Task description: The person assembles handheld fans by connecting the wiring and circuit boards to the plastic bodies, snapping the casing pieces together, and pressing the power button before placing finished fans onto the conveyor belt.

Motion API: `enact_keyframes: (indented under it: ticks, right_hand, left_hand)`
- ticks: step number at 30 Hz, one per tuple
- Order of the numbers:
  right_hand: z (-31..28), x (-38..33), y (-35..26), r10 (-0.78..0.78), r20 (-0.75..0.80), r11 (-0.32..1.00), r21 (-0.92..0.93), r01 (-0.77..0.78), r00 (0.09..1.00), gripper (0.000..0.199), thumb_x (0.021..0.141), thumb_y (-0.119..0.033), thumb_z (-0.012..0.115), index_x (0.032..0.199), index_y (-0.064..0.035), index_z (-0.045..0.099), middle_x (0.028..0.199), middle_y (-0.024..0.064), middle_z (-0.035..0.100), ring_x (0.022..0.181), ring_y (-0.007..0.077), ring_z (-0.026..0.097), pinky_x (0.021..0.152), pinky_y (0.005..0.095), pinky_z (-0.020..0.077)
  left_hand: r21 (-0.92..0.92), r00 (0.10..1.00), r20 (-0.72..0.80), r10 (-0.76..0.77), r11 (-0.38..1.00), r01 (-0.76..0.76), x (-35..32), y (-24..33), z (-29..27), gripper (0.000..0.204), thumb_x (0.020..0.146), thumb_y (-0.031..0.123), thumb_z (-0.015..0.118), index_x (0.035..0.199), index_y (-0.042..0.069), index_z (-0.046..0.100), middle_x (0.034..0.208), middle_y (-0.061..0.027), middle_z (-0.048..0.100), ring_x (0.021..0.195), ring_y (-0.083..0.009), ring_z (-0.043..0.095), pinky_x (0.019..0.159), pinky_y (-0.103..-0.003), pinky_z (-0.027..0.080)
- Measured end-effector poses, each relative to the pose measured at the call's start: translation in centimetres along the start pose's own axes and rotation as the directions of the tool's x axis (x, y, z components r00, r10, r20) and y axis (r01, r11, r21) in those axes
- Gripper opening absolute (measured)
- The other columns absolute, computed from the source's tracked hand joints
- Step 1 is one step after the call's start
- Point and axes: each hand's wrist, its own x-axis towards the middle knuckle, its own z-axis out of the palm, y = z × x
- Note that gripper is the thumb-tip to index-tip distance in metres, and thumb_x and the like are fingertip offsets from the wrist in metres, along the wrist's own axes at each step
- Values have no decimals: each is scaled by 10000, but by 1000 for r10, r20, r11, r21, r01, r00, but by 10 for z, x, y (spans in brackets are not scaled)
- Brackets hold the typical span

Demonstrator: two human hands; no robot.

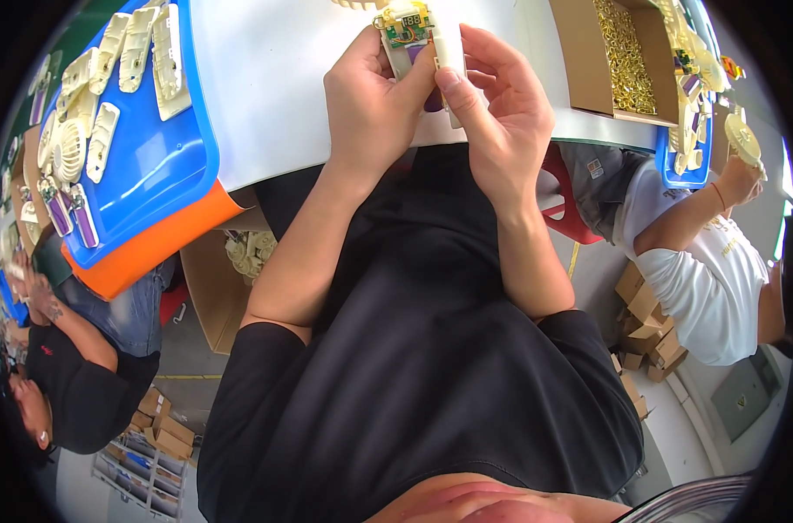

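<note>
1. The left hand [370,105] pinches the shell [398,60] between thumb and fingers.
2. The right hand [508,113] pinches the cover [449,52], just beside the shell.
3. The shell lies between both hands, over the table's [265,78] near edge; its board [408,33] reaches beyond the thumbs.
4. Its long axis points away from the person, board end foremost.

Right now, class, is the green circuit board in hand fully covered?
No, the green circuit board lies exposed on the cream casing in the left hand.
</note>
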Motion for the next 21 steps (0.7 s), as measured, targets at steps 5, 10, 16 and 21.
enact_keyframes:
  ticks: [5,10,16,21]
  right_hand:
    - [-1,0,7,-27,-7,996,-83,26,1000,432,941,-39,755,1333,69,608,1193,138,696,1088,187,675,932,331,564]
    - [-5,3,11,-98,-8,978,-186,95,995,433,934,-44,765,1328,69,624,1197,137,696,1083,183,673,937,334,565]
    - [-8,2,14,-88,3,990,-109,87,996,430,925,-28,767,1334,35,650,1216,131,691,1094,186,672,946,338,561]
    - [-9,2,14,-121,3,981,-154,120,993,434,919,-20,769,1337,16,657,1225,124,687,1102,189,670,947,335,558]
  left_hand:
    - [38,998,67,13,999,-16,1,-4,-7,193,994,140,682,1058,-42,668,837,-84,754,728,-112,700,638,-258,554]
    - [37,980,196,21,999,-28,0,-6,-16,214,1052,142,588,1158,-32,655,914,-88,756,784,-119,709,673,-273,579]
    - [-55,971,239,-16,998,30,-3,-1,-15,274,1089,141,508,1276,-20,630,987,-92,752,866,-136,723,736,-295,603]
    - [48,963,266,35,998,-49,-3,-3,-17,290,1085,122,517,1330,1,615,982,-85,757,867,-144,732,761,-302,608]
